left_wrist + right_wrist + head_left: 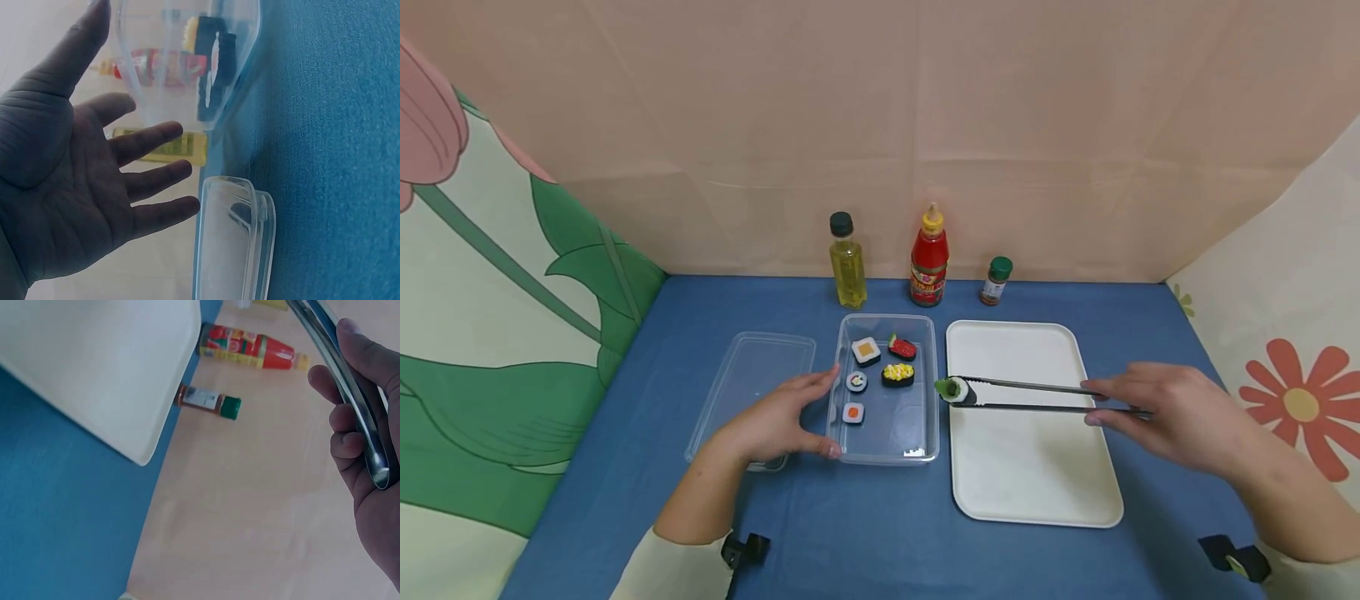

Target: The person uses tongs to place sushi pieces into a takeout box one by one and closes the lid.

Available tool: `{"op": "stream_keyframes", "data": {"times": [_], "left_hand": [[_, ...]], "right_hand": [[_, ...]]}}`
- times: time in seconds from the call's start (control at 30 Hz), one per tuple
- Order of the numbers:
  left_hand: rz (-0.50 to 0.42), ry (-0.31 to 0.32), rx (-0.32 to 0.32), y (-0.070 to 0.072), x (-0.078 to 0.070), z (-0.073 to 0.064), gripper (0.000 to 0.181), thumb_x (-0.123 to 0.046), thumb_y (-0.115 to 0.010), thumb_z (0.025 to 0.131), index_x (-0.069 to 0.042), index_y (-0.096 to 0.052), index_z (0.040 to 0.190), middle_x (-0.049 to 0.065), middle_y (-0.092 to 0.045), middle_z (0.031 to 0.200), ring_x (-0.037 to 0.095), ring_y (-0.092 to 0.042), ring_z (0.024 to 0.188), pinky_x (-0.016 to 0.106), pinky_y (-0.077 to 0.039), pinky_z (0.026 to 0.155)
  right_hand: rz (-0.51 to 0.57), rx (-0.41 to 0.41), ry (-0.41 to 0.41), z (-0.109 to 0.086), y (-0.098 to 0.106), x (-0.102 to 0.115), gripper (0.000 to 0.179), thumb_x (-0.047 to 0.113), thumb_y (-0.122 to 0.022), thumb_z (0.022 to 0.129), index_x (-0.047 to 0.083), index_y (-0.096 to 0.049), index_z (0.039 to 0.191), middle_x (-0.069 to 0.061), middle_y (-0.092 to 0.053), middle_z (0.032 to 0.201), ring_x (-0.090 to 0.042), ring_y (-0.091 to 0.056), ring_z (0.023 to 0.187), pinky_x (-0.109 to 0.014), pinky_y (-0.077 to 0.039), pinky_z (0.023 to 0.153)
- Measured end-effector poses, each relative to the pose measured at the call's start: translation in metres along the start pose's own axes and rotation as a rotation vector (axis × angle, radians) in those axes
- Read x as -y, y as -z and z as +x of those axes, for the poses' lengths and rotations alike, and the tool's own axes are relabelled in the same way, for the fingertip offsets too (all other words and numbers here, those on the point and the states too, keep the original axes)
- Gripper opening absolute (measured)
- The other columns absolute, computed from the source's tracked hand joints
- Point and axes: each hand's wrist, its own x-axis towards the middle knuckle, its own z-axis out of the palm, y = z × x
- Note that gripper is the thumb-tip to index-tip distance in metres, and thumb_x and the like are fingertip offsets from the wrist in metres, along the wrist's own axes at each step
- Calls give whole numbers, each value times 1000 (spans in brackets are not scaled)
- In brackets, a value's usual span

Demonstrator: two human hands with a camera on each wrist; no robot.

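Observation:
My right hand (1172, 412) grips metal tongs (1037, 407), whose tips pinch a sushi roll (957, 390) with a green top. That roll hangs over the left edge of the white tray (1037, 483), near the clear container's right wall. With fingers spread, my left hand (782, 421) is at the left side of the clear plastic container (887, 446). Inside the container lie several sushi pieces, among them a corn-topped sushi (898, 375), a red-topped sushi (902, 347) and a roll with an orange centre (853, 413). In the right wrist view the tongs' handle (356, 400) lies across the palm.
A clear lid (760, 367) lies left of the container, partly behind my left hand. Along the back stand an oil bottle (849, 271), a red sauce bottle (928, 265) and a small green-capped jar (995, 283). Behind them rises a beige backdrop (1037, 167).

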Motion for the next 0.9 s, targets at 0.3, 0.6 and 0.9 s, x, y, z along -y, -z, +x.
{"op": "stream_keyframes", "data": {"times": [0.3,0.6,0.9], "left_hand": [[-3,2,2,0,-1,-1,120,-51,-94,72,-32,-23,166,9,-27,170,41,-21,156,67,-27,117],[-5,-7,-1,1,-1,-2,120,-50,-94,72,-30,-23,167,10,-27,170,41,-20,156,66,-27,117],[1,-47,-12,1,0,-4,120,-50,-94,72,-28,-23,167,10,-27,169,42,-20,155,67,-27,117]], "right_hand": [[28,1,40,21,-4,6,59,65,-60,95,12,-83,109,17,-63,78,5,-45,63,-8,-34,53],[36,10,146,43,-12,10,56,60,-57,100,11,-82,110,12,-72,87,3,-57,69,-13,-44,58],[35,50,172,60,-19,18,59,60,-51,102,10,-82,110,6,-75,88,2,-55,67,-14,-43,55]]}}
